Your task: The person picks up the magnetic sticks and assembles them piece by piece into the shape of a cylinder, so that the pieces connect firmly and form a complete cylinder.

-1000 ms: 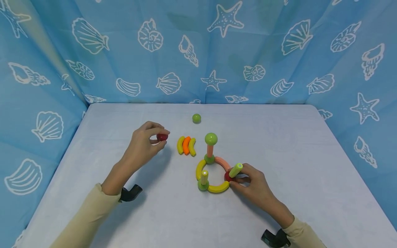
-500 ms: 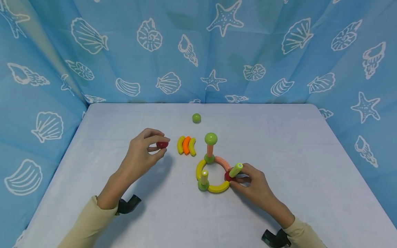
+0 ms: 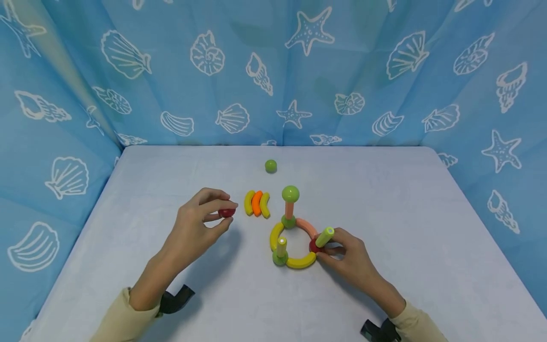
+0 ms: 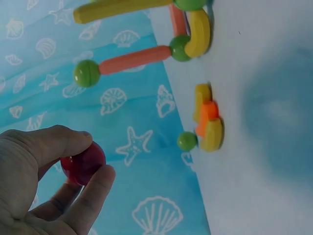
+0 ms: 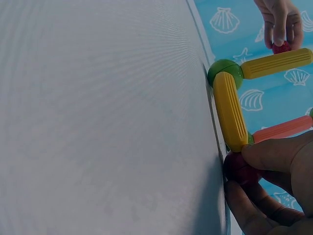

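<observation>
Between thumb and fingers, my left hand point(image 3: 198, 223) pinches a dark red ball point(image 4: 87, 165) above the table, left of a ring of balls and curved rods. My right hand point(image 3: 352, 256) holds another red ball point(image 5: 239, 169) at the ring's right corner, where a light green rod point(image 3: 325, 236) slants up from it. Two yellow curved rods point(image 3: 301, 262) and a pink curved rod point(image 3: 306, 227) join this ball to two green balls. One green ball point(image 3: 279, 258) carries an upright yellow rod point(image 3: 281, 246). The other bears a pink rod point(image 3: 289, 209) topped by a green ball point(image 3: 290, 194).
Behind the ring to the left, two yellow curved pieces flank an orange curved piece point(image 3: 256, 203). A loose green ball point(image 3: 271, 166) rests farther back on the white table point(image 3: 406, 204). A blue shell-print curtain point(image 3: 273, 71) borders the table.
My left hand has moved nearer to me and slightly right with the red ball. My right hand stays at the ring's red ball, and the ring looks unchanged.
</observation>
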Tool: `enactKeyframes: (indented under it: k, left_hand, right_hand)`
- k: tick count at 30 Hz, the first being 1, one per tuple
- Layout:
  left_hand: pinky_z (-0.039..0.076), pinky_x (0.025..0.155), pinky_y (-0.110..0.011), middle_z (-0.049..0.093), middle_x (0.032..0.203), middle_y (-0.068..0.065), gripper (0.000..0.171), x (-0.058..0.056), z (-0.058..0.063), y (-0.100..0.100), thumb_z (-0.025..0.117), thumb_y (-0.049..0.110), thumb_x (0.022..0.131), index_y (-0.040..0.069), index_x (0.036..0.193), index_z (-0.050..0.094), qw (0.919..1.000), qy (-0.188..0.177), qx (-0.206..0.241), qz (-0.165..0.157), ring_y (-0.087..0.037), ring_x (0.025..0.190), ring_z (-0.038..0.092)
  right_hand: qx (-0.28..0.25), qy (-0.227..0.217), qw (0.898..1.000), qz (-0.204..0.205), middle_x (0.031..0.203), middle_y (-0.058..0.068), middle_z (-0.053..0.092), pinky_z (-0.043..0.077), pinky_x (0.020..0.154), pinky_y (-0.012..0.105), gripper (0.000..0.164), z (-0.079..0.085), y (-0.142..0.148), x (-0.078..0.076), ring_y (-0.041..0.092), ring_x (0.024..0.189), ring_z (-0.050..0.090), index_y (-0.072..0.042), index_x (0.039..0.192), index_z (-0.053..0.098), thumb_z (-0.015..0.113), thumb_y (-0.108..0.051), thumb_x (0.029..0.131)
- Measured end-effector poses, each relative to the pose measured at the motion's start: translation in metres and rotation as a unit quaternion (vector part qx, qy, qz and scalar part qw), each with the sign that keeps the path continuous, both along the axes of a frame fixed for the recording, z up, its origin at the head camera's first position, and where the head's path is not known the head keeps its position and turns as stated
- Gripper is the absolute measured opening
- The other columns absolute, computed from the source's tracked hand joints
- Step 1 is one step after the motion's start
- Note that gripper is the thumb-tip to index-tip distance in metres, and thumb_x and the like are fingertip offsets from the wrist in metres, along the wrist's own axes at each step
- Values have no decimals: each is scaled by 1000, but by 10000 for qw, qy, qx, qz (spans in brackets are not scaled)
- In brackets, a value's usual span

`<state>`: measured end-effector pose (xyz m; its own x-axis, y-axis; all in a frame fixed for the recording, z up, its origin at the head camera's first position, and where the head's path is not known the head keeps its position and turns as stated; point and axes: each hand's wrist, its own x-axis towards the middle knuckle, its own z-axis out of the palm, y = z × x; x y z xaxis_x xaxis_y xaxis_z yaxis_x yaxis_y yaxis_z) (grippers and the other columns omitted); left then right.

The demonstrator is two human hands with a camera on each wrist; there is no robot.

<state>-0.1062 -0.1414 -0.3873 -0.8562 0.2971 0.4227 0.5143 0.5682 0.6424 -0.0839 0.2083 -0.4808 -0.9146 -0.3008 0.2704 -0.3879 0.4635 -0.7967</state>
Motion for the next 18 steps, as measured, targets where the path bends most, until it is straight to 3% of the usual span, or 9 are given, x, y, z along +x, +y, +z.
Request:
enactKeyframes:
  k: [18]
  left_hand:
    - [59,75,-28,60,115,1,36,16,0,20,85,-2,76,16,106,77,9991,-134,311,-272,-15,101,63]
  right_hand:
    - [-72,-19,9999,-100,106,-2,65,59,73,26,39,-1,-2,0,18,96,68,-12,109,69,84,2,76]
